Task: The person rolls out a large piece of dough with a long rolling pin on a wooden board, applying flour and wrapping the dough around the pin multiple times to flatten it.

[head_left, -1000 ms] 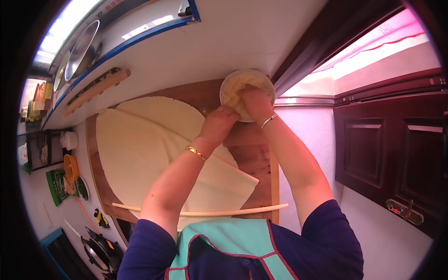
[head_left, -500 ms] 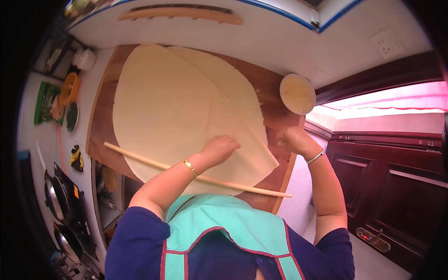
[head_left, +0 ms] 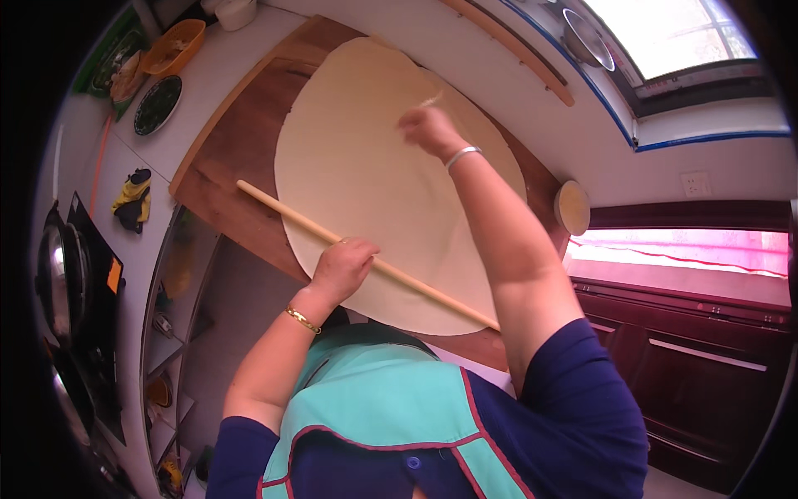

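Observation:
A wide, thin sheet of dough [head_left: 357, 158] covers most of a brown wooden board [head_left: 241, 150]. Across its near part lies a long, slim rolling pin [head_left: 291, 214], slanting down to the right. My left hand [head_left: 342, 270], with a gold bracelet at its wrist, is closed over the pin, its fingers bent together. My right hand [head_left: 428, 131], wearing a silver bangle, is above the far part of the dough. Motion blurs its fingers, and a pale smear shows beside them. Part of the pin's right end is hidden by my right arm.
A bowl [head_left: 573, 208] of pale yellowish powder stands past the board's right edge, by the wall. To the left are an orange basket [head_left: 174, 46], a dark green plate [head_left: 158, 106] and a black-and-yellow item [head_left: 133, 200]. A wooden rail [head_left: 515, 50] runs along the wall.
My right hand has moved from near the bowl to over the dough's far part. My left hand has come back onto the pin. The dough's right-hand fold now lies flatter. The view has turned.

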The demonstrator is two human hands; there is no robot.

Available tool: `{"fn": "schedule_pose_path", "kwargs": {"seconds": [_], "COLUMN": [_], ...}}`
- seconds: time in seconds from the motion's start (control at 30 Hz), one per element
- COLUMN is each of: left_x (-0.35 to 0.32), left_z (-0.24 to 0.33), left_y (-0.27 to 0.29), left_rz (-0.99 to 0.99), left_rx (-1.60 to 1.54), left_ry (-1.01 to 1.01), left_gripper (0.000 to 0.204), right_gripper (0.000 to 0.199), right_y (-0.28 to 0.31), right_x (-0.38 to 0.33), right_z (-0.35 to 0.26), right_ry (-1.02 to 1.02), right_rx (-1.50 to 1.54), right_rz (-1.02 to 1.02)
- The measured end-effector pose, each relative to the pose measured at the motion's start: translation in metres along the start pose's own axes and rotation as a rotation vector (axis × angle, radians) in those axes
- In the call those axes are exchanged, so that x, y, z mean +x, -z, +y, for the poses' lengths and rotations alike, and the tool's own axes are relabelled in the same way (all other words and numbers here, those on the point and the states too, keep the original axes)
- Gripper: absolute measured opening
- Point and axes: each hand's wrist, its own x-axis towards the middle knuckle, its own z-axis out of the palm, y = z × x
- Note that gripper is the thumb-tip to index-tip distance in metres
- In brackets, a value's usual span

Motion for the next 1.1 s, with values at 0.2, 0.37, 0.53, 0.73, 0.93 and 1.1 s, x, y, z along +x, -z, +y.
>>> {"fn": "schedule_pose_path", "kwargs": {"seconds": [0.2,0.37,0.53,0.73,0.93,1.1], "left_x": [-0.018,-0.015,-0.025,-0.03,-0.066,-0.081], "left_z": [-0.025,-0.02,-0.008,0.017,0.016,0.025], "left_y": [0.013,-0.004,-0.033,-0.052,-0.052,-0.075], "left_rz": [-0.026,-0.198,-0.244,-0.283,-0.399,-0.345], "left_rx": [-0.03,-0.027,-0.025,0.013,0.194,0.445], "left_ry": [0.02,-0.034,-0.102,-0.055,-0.079,-0.348], "left_gripper": [0.014,0.017,0.019,0.022,0.031,0.041], "right_gripper": [0.012,0.012,0.012,0.02,0.027,0.025], "right_y": [-0.012,-0.035,-0.085,-0.129,-0.119,-0.12], "right_x": [-0.039,-0.199,-0.248,-0.239,-0.299,-0.327], "right_z": [0.034,0.124,0.127,0.097,0.145,0.172], "right_ry": [0.016,0.033,-0.2,0.075,-0.077,0.117], "right_rx": [-0.294,-0.577,-0.169,-0.07,-0.014,-0.348], "right_rz": [0.092,0.351,0.691,0.285,0.41,0.459]}}
